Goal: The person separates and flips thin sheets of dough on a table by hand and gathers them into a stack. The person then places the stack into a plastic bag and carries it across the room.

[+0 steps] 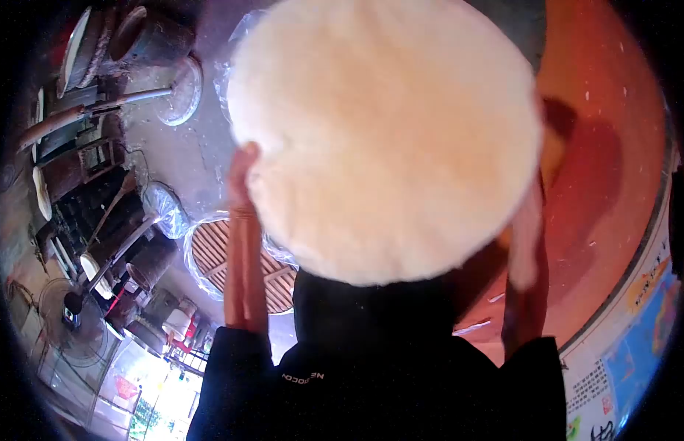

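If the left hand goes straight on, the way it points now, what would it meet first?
The left hand touches the rim of the round pale pad, so that comes first. Beyond it, clear plastic seems next, though depth is unclear.

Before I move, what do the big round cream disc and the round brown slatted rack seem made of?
The cream disc looks like matted fibre, perhaps cotton, matt with a fuzzy edge. The slatted rack seems bamboo or wood, from its narrow brown strips, finish unclear; shiny, creased clear film at its rim suggests plastic.
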Motion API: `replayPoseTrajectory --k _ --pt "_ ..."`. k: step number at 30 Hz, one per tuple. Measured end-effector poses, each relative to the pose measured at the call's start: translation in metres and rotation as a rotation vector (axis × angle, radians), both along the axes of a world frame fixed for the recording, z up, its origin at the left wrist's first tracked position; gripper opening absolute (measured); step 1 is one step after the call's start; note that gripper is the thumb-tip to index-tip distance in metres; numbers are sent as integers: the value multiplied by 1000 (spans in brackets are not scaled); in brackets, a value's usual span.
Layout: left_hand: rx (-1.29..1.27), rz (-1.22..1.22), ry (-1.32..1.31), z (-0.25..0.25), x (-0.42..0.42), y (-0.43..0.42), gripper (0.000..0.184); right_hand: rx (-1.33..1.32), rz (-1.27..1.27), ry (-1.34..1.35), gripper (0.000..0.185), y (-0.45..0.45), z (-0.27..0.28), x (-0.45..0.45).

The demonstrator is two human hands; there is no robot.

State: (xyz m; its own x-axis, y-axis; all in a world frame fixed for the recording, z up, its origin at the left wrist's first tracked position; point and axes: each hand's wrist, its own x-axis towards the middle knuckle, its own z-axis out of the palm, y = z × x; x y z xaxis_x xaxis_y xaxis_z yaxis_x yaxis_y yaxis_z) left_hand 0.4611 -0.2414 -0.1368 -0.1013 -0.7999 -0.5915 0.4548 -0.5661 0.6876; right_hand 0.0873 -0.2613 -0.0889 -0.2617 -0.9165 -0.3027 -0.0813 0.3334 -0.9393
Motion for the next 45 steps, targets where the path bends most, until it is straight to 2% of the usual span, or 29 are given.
replayPoseTrajectory --k 1,2,3,9,11,12,13,15,17,19,20,22,23,25,27,32,34,35,37,39,41,44,45 --pt "-16 4 -49 -17 30 -7 32 9 26 2 34 -18 -24 12" --pt "-3 64 36 -1 26 -18 50 20 50 3 34 -38 -49 24" --pt "-14 54 -18 -15 46 -26 65 30 62 12 33 -50 -72 34" --pt "38 -2 35 -93 107 -76 66 120 77 99 32 -101 -207 78" --pt "17 -28 -215 -136 119 -82 59 149 67 128 31 -108 -239 85" --pt "116 11 -262 -160 123 -86 63 160 59 140 31 -108 -250 86" --pt "138 -5 -261 -165 123 -83 63 165 49 148 31 -108 -256 85" --pt "153 29 53 -161 120 -79 66 173 24 162 30 -106 -262 78" --pt "166 20 -123 -163 127 -79 68 183 2 159 30 -101 -264 71" --pt "87 25 -389 -145 104 -78 67 193 -13 152 29 -98 -264 66" --pt "85 15 -390 -143 106 -76 67 194 -20 149 29 -98 -265 66" --pt "58 167 -272 -144 111 -68 67 195 -39 150 29 -97 -268 63" --pt "106 153 -151 -144 115 -61 70 192 -47 153 28 -97 -269 63" --pt "195 184 -271 -148 108 -54 64 192 -62 150 28 -96 -275 64" --pt "176 143 -306 -214 189 -35 77 192 -84 150 28 -97 -281 67" --pt "183 54 -63 -210 188 -29 77 251 -190 50 27 -88 -295 60" --pt "172 27 -7 -208 189 -29 77 298 -332 -122 26 -76 -296 57" --pt "169 9 14 -208 190 -29 77 333 -314 -433 21 -64 -291 52" --pt "156 -16 60 -207 190 -30 77 356 -426 -425 25 -53 -281 45" --pt "152 -38 92 -204 189 -31 77 512 -237 -254 24 -45 -272 36" --pt "145 -56 124 -202 189 -32 77 486 -277 -281 24 -43 -264 39" --pt "128 -103 198 -193 183 -33 77 183 -291 -374 19 -42 -254 43" --pt "112 -136 245 -192 179 -35 77 90 -270 -368 20 -47 -227 43"
